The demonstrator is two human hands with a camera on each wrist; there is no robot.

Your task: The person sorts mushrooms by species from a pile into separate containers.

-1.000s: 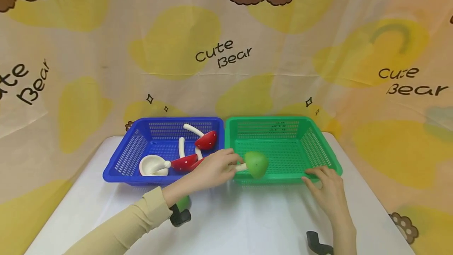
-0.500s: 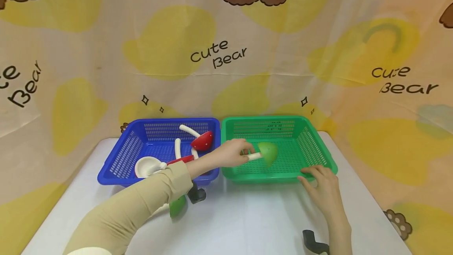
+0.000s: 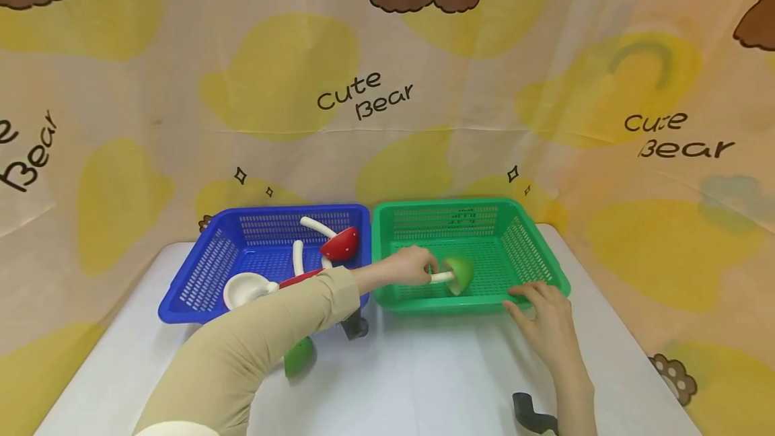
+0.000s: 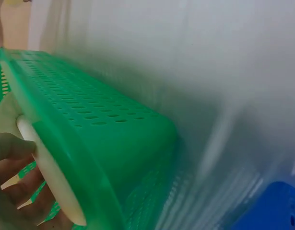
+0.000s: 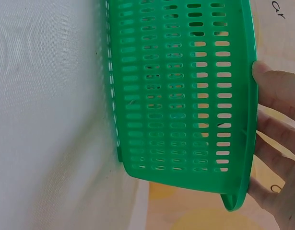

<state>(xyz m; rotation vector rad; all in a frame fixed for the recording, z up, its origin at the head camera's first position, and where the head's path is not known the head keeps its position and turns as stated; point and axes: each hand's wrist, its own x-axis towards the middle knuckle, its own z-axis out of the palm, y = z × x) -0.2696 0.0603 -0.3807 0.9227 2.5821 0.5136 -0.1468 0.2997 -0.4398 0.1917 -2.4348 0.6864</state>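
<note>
My left hand [image 3: 414, 266] reaches into the green basket [image 3: 448, 303] and pinches the white stem of a toy mushroom [image 3: 461, 274]. Its green cap points right, low over the basket floor. In the left wrist view, thumb and fingers hold the stem [image 4: 51, 177] just inside the rim. My right hand [image 3: 545, 318] grips the basket's front rim near the right corner. Seen from the right wrist, its thumb lies on the rim's outer side and the fingers pass behind the rim [image 5: 250, 143].
A blue basket [image 3: 175, 311] on the left contains several red-capped toy mushrooms [image 3: 340, 245], partly covered by my left sleeve [image 3: 266, 335]. Another green-capped mushroom [image 3: 299, 356] lies on the white table [image 3: 424, 369] in front. A printed cloth [image 3: 387, 167] hangs behind both baskets.
My left hand has carried the green-capped mushroom rightward over the green basket's left rim and down inside. My right hand has stayed at the front rim. The head view has shifted slightly.
</note>
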